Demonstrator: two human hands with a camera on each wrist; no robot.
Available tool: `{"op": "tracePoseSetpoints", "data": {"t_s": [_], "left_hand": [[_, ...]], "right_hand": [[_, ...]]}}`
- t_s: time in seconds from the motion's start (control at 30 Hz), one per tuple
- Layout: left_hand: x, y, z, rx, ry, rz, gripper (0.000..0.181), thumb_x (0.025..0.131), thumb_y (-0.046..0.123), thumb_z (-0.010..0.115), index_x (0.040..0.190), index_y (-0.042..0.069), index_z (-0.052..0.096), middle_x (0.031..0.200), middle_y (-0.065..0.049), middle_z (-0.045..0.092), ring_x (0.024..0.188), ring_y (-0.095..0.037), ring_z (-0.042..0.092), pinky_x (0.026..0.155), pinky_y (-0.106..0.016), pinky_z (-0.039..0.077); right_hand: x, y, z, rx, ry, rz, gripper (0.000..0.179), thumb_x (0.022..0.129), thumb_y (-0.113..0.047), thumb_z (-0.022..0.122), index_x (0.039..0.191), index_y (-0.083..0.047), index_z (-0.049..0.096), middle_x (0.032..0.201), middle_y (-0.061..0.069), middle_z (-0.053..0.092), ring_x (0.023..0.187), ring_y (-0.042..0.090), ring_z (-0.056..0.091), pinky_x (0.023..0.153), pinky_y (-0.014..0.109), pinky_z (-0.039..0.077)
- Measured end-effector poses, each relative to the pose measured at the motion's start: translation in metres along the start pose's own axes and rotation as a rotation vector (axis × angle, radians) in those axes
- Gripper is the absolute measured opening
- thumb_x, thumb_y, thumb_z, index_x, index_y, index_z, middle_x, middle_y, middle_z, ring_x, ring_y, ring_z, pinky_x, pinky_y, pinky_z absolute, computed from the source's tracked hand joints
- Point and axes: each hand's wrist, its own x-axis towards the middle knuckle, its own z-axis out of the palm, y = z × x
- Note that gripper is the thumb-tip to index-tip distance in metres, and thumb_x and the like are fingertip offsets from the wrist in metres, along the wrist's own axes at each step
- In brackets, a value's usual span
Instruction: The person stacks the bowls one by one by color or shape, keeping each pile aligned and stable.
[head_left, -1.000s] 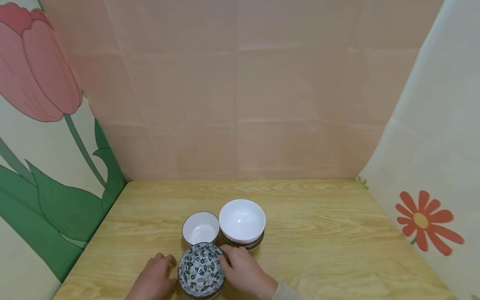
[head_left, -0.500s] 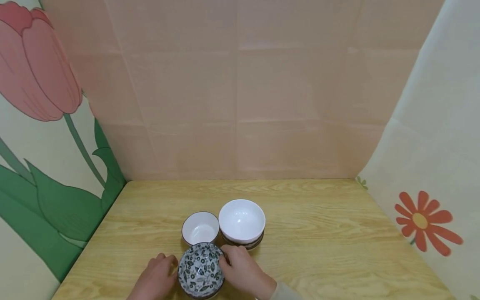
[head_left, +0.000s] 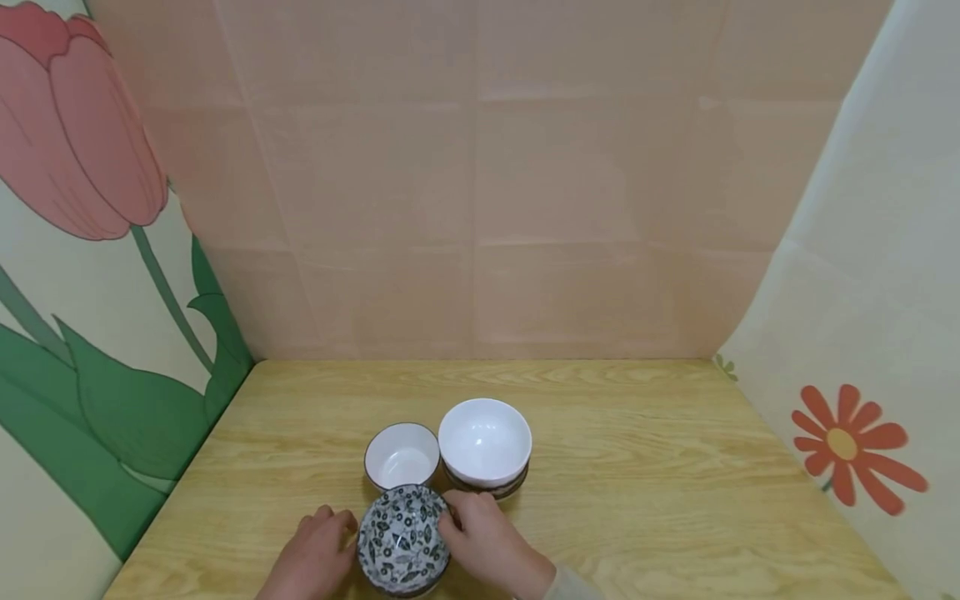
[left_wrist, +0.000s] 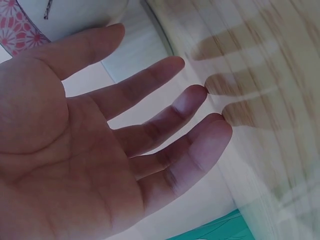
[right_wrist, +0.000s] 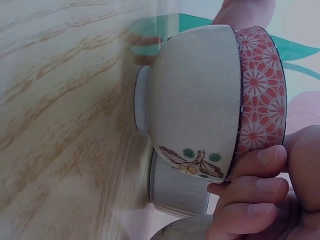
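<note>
A bowl (head_left: pixel 402 542) with a dark leaf pattern inside stands upright on the table between my hands. Its outside, in the right wrist view, is cream with a red flower band below the rim. My right hand (head_left: pixel 491 546) holds the bowl's right edge, thumb at the rim and curled fingers (right_wrist: pixel 260 185) against the band. On the left side, my left hand (head_left: pixel 315 554) is beside the bowl. The left wrist view shows the left palm (left_wrist: pixel 90 130) with loosely extended fingers, their tips close over the tabletop and the bowl's wall near the thumb.
Just behind the patterned bowl is a smaller white bowl (head_left: pixel 401 461) with a dark rim. Right of that, a white bowl (head_left: pixel 483 442) sits stacked on dark-edged ware (head_left: pixel 508 490). The wood-grain table (head_left: pixel 637 467) ends at a pinkish backdrop (head_left: pixel 480 208); flower-printed cloths hang on both sides.
</note>
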Motion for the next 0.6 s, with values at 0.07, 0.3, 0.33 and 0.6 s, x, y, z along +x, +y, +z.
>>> {"op": "tracePoseSetpoints", "data": {"t_s": [0.07,0.3,0.33,0.6], "left_hand": [[0.0004,-0.0001,0.0007,0.003,0.001,0.003,0.019,0.089,0.022,0.071,0.099,0.006,0.069,0.088,-0.007,0.054,0.081,-0.025,0.05,0.075,-0.046,0.048],[0.001,-0.0004,0.0021,0.012,0.007,0.011,0.018,0.088,0.021,0.071,0.097,0.006,0.069,0.087,-0.007,0.053,0.08,-0.025,0.05,0.073,-0.045,0.048],[0.001,-0.0004,0.002,0.012,0.009,0.012,0.017,0.088,0.021,0.071,0.097,0.006,0.069,0.087,-0.007,0.053,0.08,-0.025,0.05,0.073,-0.045,0.048],[0.0022,0.0019,0.0003,0.009,-0.019,-0.009,0.017,0.088,0.019,0.071,0.099,0.006,0.069,0.088,-0.007,0.054,0.081,-0.025,0.05,0.075,-0.045,0.049]], "right_hand": [[-0.0002,0.0005,0.0002,-0.011,0.004,-0.006,0.025,0.092,-0.002,0.055,0.071,-0.014,0.052,0.057,-0.014,0.036,0.046,-0.002,0.035,0.045,0.015,0.032],[-0.0017,0.0012,0.0,-0.009,0.02,-0.012,0.022,0.094,-0.004,0.056,0.074,-0.013,0.056,0.059,-0.014,0.039,0.048,-0.002,0.037,0.047,0.016,0.035],[-0.0021,0.0014,0.0,-0.012,0.022,-0.008,0.02,0.095,-0.006,0.057,0.076,-0.013,0.058,0.059,-0.014,0.04,0.049,-0.002,0.038,0.047,0.016,0.036],[-0.0057,0.0019,-0.002,-0.04,-0.018,0.033,0.017,0.1,-0.022,0.058,0.086,-0.014,0.063,0.063,-0.012,0.048,0.054,0.001,0.045,0.052,0.02,0.043]]}}
